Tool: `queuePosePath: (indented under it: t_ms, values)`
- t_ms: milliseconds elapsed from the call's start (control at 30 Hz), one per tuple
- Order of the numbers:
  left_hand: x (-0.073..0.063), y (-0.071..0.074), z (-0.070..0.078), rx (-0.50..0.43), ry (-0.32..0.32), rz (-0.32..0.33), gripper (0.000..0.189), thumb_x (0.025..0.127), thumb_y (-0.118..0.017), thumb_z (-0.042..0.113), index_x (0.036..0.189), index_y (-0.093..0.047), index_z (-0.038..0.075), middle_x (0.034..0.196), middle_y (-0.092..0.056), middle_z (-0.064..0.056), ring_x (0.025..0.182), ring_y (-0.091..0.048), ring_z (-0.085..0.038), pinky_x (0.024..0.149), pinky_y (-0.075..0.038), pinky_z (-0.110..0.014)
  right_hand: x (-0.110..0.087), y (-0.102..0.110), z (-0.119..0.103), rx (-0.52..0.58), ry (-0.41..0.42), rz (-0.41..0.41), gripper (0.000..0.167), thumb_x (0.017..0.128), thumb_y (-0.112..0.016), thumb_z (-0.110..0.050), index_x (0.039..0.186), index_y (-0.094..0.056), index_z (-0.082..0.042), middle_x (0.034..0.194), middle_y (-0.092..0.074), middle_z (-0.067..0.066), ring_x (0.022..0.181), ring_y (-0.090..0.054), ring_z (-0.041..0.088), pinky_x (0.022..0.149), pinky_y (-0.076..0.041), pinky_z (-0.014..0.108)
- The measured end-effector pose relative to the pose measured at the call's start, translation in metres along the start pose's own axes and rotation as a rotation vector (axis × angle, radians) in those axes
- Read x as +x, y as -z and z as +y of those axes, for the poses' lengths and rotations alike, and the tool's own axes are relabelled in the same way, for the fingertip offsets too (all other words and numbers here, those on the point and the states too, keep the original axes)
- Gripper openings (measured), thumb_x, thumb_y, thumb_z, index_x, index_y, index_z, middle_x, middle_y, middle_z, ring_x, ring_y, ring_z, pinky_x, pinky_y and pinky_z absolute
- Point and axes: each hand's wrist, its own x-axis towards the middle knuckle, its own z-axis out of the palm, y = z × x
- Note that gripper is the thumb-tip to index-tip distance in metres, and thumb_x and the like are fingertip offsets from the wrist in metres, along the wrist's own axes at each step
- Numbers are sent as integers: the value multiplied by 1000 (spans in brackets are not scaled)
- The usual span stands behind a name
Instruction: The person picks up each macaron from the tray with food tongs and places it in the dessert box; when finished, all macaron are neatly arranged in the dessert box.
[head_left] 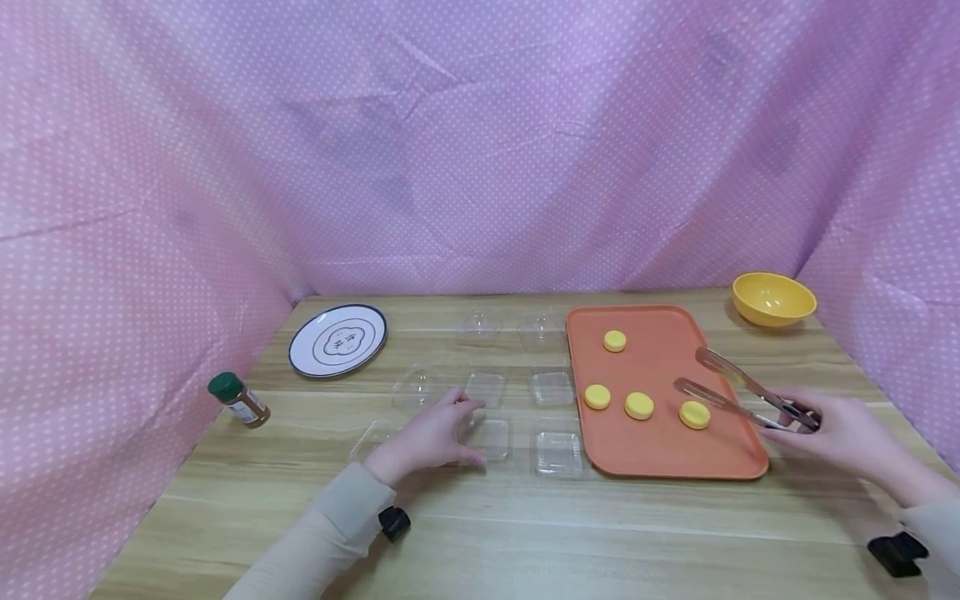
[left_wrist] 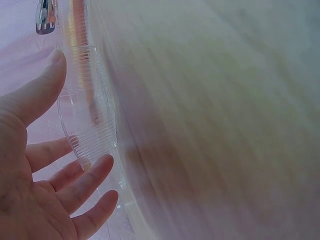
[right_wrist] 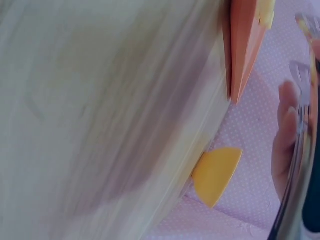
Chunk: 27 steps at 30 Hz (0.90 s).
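Observation:
In the head view my left hand (head_left: 435, 437) reaches over the left side of a clear plastic box (head_left: 493, 440). The left wrist view shows its thumb and loosely spread fingers at either end of a ribbed clear box (left_wrist: 95, 135); firm contact cannot be made out. My right hand (head_left: 843, 429) grips metal tongs (head_left: 738, 379) by the handle end, their arms apart. The tongs reach over an orange tray (head_left: 652, 450), above and beside a yellow round cake (head_left: 694, 415). Other yellow cakes (head_left: 639, 406) lie on the tray.
More clear boxes (head_left: 552, 387) stand between my left hand and the tray, their lids (head_left: 542, 329) spread behind. A white plate (head_left: 337, 367) and a green-capped jar (head_left: 240, 402) stand on the left. A yellow bowl (head_left: 774, 302) stands at the back right.

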Motion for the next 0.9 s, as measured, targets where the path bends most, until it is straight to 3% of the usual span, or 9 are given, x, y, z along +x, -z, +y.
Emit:
queuePosePath:
  t_ms: [333, 567, 900]
  values:
    - [0, 0, 0, -20, -9, 8, 82, 67, -84, 40, 132, -52, 4, 117, -50, -8, 90, -53, -16, 81, -51, -34, -7, -2, 10, -61, 91, -77, 41, 61, -84, -5, 97, -67, 2, 72, -55, -24, 61, -43, -12, 48, -37, 13]
    - [0, -1, -2, -16, -3, 9, 83, 66, -84, 42, 133, -52, 4, 116, -50, -7, 89, -52, -15, 80, -50, -33, -11, -9, 18, -21, 152, -122, 43, 61, -83, 0, 100, -65, 5, 76, -58, -22, 66, -46, -13, 51, -39, 11]
    - [0, -1, -2, -30, -6, 10, 83, 66, -84, 42, 132, -52, 4, 117, -51, -8, 89, -52, -16, 79, -50, -33, -11, -11, 23, -28, 215, -100, 44, 60, -84, -3, 99, -66, 3, 75, -54, -25, 63, -41, -12, 48, -33, 12]
